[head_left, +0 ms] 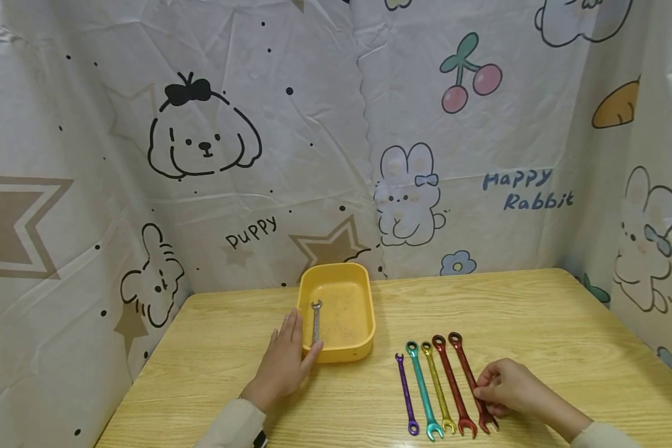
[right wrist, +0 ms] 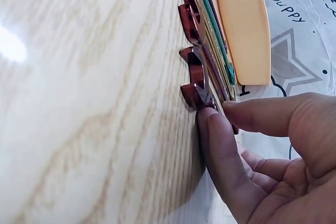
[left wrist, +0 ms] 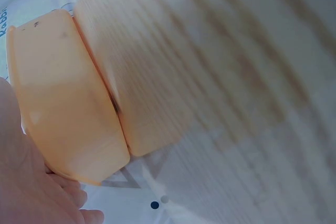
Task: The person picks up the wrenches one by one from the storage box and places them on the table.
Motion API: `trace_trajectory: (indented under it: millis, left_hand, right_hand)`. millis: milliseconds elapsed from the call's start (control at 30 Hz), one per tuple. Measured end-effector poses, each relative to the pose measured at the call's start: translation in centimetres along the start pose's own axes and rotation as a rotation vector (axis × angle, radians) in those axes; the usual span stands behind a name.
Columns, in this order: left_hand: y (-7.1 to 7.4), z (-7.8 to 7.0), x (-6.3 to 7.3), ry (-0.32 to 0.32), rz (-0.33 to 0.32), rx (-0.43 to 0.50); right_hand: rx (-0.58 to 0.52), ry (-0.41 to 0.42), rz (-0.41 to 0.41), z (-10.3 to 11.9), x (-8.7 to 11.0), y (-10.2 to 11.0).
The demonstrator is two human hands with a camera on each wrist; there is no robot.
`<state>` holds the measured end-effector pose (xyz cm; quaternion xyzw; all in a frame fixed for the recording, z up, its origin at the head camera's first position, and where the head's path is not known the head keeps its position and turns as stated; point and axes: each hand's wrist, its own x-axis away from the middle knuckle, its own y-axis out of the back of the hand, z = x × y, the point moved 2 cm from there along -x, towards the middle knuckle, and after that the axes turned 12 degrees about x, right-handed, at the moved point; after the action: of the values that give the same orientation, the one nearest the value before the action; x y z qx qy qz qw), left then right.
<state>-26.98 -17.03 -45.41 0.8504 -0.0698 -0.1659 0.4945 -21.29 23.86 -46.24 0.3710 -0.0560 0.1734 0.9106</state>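
Note:
A yellow tray (head_left: 364, 311) stands on the wooden table (head_left: 537, 311), with a silver wrench (head_left: 316, 322) lying inside along its left wall. My left hand (head_left: 297, 339) rests with straight fingers against the tray's left front corner, thumb on the front wall. The left wrist view shows the tray (left wrist: 58, 93) beside that hand (left wrist: 26, 182). Five coloured wrenches lie in a row: purple (head_left: 406, 395), teal (head_left: 422, 389), gold (head_left: 438, 386), red (head_left: 453, 382) and dark red (head_left: 466, 367). My right hand (head_left: 478, 392) pinches the dark red wrench (right wrist: 198, 93) near its open end, between thumb and forefinger (right wrist: 210, 129).
Cartoon-printed sheets wall the table in at the back, left and right. Bare tabletop (head_left: 565, 336) stretches right of the wrenches and left of the tray. In the right wrist view, the tray (right wrist: 244, 24) lies beyond the wrench row.

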Motion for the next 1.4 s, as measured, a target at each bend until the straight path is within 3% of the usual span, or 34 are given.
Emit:
trace_trajectory:
  millis: [567,967,1167,1400]
  left_hand:
    - [0.2,-0.2,0.0,-0.013,-0.005,-0.006]
    - [0.0,-0.1,0.0,0.001,0.006,-0.004]
    - [0.1,-0.1,0.0,0.000,0.008,-0.010]
    - [0.2,-0.1,0.0,-0.006,0.007,-0.019]
  right_hand:
    - [0.131,0.048,-0.142,2.1,-1.4,2.5]
    - [-0.035,0.076,-0.132,6.5,-4.2,1.9]
    - [-0.157,0.137,-0.039,9.9,-6.1,0.9]
    - [-0.216,0.144,-0.046,13.6,-8.6,0.0]
